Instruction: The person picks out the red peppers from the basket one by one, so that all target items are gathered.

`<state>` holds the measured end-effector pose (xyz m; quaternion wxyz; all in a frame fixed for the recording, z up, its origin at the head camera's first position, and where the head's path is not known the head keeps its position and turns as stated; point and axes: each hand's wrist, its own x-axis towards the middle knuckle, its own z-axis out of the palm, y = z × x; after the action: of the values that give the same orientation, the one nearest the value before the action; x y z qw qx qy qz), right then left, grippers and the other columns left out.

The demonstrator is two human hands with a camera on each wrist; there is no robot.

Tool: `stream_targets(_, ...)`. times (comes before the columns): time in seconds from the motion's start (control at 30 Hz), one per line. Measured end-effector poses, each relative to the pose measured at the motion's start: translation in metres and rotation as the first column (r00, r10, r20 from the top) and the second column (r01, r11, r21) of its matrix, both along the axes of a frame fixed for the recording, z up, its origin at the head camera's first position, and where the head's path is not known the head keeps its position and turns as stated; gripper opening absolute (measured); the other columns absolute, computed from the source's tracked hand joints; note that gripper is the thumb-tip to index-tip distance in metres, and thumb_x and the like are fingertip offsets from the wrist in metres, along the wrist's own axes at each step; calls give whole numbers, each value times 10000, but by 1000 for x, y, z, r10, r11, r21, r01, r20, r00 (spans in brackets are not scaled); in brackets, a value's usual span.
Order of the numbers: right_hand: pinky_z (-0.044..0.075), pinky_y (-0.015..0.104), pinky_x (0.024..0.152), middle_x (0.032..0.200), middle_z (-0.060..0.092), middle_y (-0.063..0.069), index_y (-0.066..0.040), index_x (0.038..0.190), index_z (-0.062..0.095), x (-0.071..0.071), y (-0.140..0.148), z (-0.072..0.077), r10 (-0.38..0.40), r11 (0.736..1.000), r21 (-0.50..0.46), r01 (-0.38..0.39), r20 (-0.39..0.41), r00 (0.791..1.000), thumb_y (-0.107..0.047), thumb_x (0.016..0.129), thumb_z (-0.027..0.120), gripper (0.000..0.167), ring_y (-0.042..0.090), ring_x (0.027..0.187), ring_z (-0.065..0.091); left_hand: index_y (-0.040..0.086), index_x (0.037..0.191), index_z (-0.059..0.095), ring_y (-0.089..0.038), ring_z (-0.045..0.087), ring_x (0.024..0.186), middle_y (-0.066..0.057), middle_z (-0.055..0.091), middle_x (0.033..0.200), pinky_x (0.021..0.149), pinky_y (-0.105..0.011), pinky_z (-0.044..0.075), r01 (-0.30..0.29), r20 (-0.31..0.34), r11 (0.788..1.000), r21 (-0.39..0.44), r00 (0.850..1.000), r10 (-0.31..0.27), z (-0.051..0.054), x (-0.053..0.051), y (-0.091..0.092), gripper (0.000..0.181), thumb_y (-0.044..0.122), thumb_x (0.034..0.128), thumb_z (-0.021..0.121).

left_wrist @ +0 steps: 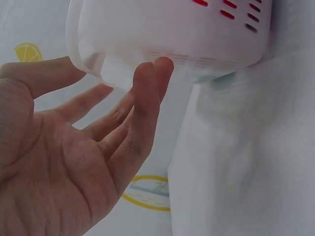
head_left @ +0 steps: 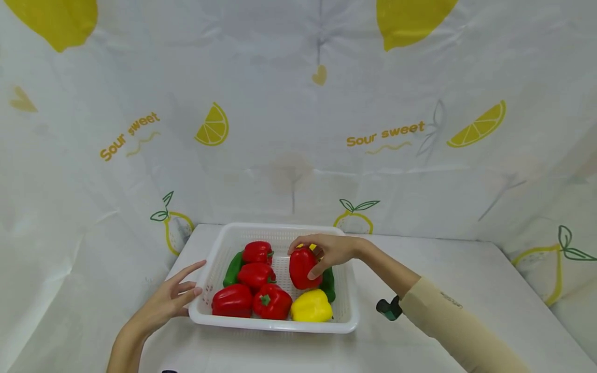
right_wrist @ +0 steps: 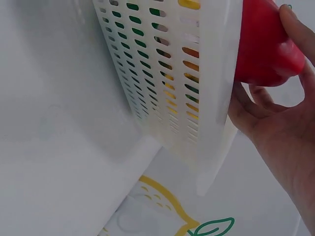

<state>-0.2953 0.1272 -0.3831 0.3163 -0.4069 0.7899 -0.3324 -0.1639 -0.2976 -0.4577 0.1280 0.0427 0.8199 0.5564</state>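
Note:
A white plastic basket (head_left: pixel 275 325) with slotted walls stands on the table. My right hand (head_left: pixel 337 249) grips a red bell pepper (head_left: pixel 302 269) over the basket's right side, thumb in front and fingers behind. In the right wrist view this red pepper (right_wrist: pixel 268 44) shows above the rim. My left hand (head_left: pixel 169 299) is at the basket's left edge, its thumb tip touching the rim and its fingers loosely extended, holding nothing. Inside lie several red bell peppers (head_left: pixel 233 301), a yellow bell pepper (head_left: pixel 312 306), and green peppers (head_left: pixel 232 269) along the left and right walls. Some yellow shows behind the right hand.
The white table (head_left: pixel 420 342) extends to the right of the basket. Behind and beside it hangs a pale curtain (head_left: pixel 270 129) with lemon prints. A small dark device (head_left: pixel 389 309) sits under the right sleeve.

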Motion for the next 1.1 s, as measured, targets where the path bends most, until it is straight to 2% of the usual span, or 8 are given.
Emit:
stream_targets(0.2, 635, 451, 1053, 1515, 588, 114, -199, 1519, 520, 3, 14, 6, -77, 995, -53, 79, 36, 996, -137, 928, 803, 658, 308, 1301, 615, 174, 1722, 291, -365, 674, 1316, -365, 428, 1644, 856, -467, 697, 5, -2, 1000, 8, 1000, -5, 0, -1, 0, 758, 268, 1069, 665)
stream_targets(0.33, 628, 478, 1056, 1545, 570, 121, -183, 1542, 508, 8, 24, 12, -116, 989, -86, 118, 26, 993, -187, 935, 790, 669, 333, 1353, 583, 165, 1721, 288, -360, 686, 1301, -373, 435, 1636, 848, -459, 698, 12, -8, 1000, 11, 1000, -12, -1, -1, 0, 762, 269, 1067, 665)
stream_targets(0.43, 632, 468, 1044, 1556, 568, 93, -215, 1536, 513, 14, 30, 17, -142, 985, -97, 144, 31, 989, -224, 934, 795, 665, 328, 1381, 563, 171, 1720, 294, -362, 678, 1312, -364, 434, 1640, 849, -459, 698, 8, -6, 1000, 12, 1000, -8, 0, -1, 0, 761, 270, 1066, 669)
stream_targets(0.57, 631, 465, 1035, 1569, 549, 71, -260, 1527, 513, 19, 40, 19, -168, 977, -121, 177, 75, 983, -243, 950, 770, 631, 353, 1408, 529, 169, 1720, 295, -371, 669, 1321, -366, 428, 1641, 846, -460, 699, 6, -8, 1000, 12, 1000, -6, 0, -1, 0, 762, 264, 1064, 672)
stream_targets(0.63, 630, 476, 1036, 1581, 533, 89, -249, 1534, 505, 20, 46, 20, -177, 972, -143, 189, 93, 980, -238, 961, 753, 624, 375, 1421, 512, 163, 1720, 291, -386, 668, 1321, -375, 425, 1639, 843, -465, 699, 8, -10, 1000, 10, 1000, -8, 0, 0, 0, 763, 262, 1064, 669)
stream_targets(0.83, 643, 487, 1012, 1601, 484, 148, -225, 1558, 482, 24, 65, 20, -241, 944, -194, 265, 139, 961, -183, 980, 703, 620, 388, 1394, 520, 174, 1717, 305, -429, 648, 1355, -365, 415, 1656, 849, -483, 697, -7, -13, 1000, -8, 1000, 7, 0, 0, 1, 767, 295, 1055, 674)
stream_targets(1.1, 645, 447, 963, 1562, 462, 158, -189, 1541, 469, 28, 89, 19, -297, 900, -282, 334, 165, 941, -118, 967, 642, 604, 384, 1333, 527, 173, 1719, 296, -360, 670, 1317, -363, 434, 1639, 850, -467, 698, -2, -1, 1000, 6, 1000, 2, 0, 0, 0, 757, 275, 1067, 667)
